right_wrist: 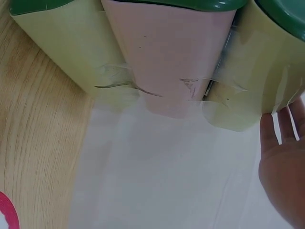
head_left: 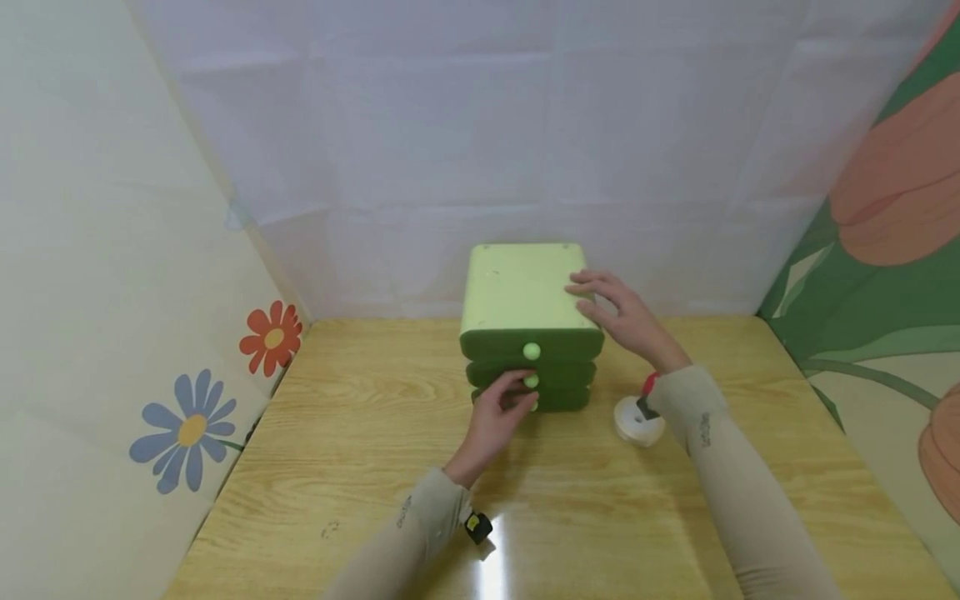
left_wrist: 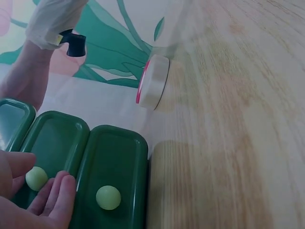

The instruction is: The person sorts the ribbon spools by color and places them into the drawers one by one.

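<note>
A small drawer cabinet [head_left: 525, 287] with a pale green top and dark green drawer fronts stands on the wooden table. My left hand [head_left: 491, 421] is at its front, thumb and fingers around the pale green round knob [left_wrist: 36, 179] of the middle drawer. The bottom drawer's knob [left_wrist: 108, 197] shows beside those fingers in the left wrist view. My right hand [head_left: 626, 317] rests on the cabinet's top right edge with its fingers extended. In the right wrist view, its fingertips touch the yellow-green side [right_wrist: 248, 81] of the top section. All the drawers look closed.
A round white object [head_left: 637, 423] with a red rim lies on the table right of the cabinet, partly under my right sleeve. A white sheet [head_left: 420, 150] hangs behind the cabinet. Flower-patterned panels [head_left: 892, 200] flank the table [head_left: 360, 400].
</note>
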`<state>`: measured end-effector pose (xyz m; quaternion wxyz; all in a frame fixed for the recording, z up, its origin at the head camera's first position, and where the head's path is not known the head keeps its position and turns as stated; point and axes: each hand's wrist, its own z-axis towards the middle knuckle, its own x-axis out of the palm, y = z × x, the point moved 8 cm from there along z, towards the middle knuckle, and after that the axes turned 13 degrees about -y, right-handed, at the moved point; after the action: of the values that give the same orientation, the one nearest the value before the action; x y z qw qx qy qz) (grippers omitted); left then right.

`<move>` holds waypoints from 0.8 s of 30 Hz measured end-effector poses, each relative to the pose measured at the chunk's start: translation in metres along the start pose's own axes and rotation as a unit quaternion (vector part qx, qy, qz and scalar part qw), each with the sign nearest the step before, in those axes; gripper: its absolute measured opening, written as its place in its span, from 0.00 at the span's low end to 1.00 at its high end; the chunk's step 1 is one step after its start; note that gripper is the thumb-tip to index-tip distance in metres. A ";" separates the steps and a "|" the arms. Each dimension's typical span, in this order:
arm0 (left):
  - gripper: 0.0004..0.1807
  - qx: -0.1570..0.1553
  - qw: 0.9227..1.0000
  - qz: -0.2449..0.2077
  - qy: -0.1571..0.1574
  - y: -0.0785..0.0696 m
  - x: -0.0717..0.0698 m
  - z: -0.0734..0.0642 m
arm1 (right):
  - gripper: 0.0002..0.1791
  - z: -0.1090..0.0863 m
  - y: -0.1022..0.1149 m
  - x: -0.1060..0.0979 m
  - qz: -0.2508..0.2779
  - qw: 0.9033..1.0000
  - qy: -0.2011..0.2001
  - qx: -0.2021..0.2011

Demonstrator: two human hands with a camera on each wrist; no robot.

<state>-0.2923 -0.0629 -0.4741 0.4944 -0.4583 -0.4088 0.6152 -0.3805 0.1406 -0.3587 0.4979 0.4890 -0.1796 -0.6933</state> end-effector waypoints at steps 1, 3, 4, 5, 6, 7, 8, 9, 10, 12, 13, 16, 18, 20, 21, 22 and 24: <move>0.18 0.001 1.000 -0.005 -0.004 0.000 0.001 0.001 | 0.21 0.000 0.000 0.000 0.000 1.000 -0.001 0.000; 0.17 0.000 1.000 -0.018 -0.015 0.002 0.001 0.003 | 0.21 0.001 0.000 0.000 -0.001 1.000 -0.002 -0.001; 0.17 -0.002 0.999 -0.024 -0.021 0.002 0.001 0.004 | 0.21 0.001 -0.001 0.000 0.000 1.000 -0.002 -0.002; 0.16 -0.004 0.999 -0.028 -0.027 0.003 0.001 0.005 | 0.21 0.001 -0.001 0.000 -0.001 1.000 -0.002 -0.002; 0.16 -0.007 0.999 -0.033 -0.033 0.005 0.001 0.005 | 0.21 0.001 -0.001 0.000 0.000 1.000 -0.002 -0.002; 0.16 -0.010 0.999 -0.036 -0.038 0.005 0.001 0.006 | 0.21 0.002 -0.001 0.000 0.000 1.000 -0.003 -0.002; 0.15 -0.012 0.998 -0.038 -0.043 0.006 0.001 0.006 | 0.21 0.002 -0.001 0.000 0.001 1.000 -0.002 -0.002; 0.15 -0.015 0.998 -0.038 -0.048 0.007 0.001 0.006 | 0.21 0.002 -0.001 0.000 0.002 1.000 -0.002 -0.002; 0.15 -0.017 0.998 -0.038 -0.052 0.007 0.001 0.006 | 0.21 0.001 -0.001 0.001 0.004 1.000 -0.001 -0.001; 0.14 -0.018 0.997 -0.042 -0.057 0.007 0.000 0.006 | 0.21 0.001 -0.001 0.001 0.007 1.000 0.000 0.000; 0.14 -0.019 0.997 -0.044 -0.059 0.007 0.000 0.006 | 0.21 0.001 0.000 0.001 0.009 1.000 0.000 0.001; 0.13 -0.021 0.997 -0.047 -0.060 0.008 0.000 0.006 | 0.21 0.000 0.000 0.002 0.012 1.000 0.001 0.002; 0.13 -0.021 0.997 -0.048 -0.060 0.008 0.000 0.007 | 0.20 0.000 0.000 0.002 0.012 1.000 0.001 0.002; 0.12 -0.020 0.997 -0.046 -0.059 0.008 0.000 0.007 | 0.20 0.000 0.000 0.002 0.012 1.000 0.000 0.001; 0.12 -0.020 0.997 -0.045 -0.058 0.008 0.000 0.008 | 0.20 0.001 0.000 0.002 0.012 1.000 0.000 0.000; 0.11 -0.019 0.997 -0.045 -0.058 0.008 0.000 0.008 | 0.20 0.001 0.000 0.002 0.012 1.000 0.000 0.000; 0.11 -0.018 0.997 -0.044 -0.058 0.009 0.000 0.009 | 0.20 0.001 0.001 0.002 0.012 1.000 0.000 -0.001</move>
<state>-0.3028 -0.0652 -0.4801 0.4878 -0.4129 -0.4674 0.6109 -0.3808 0.1385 -0.3589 0.5066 0.4862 -0.1853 -0.6875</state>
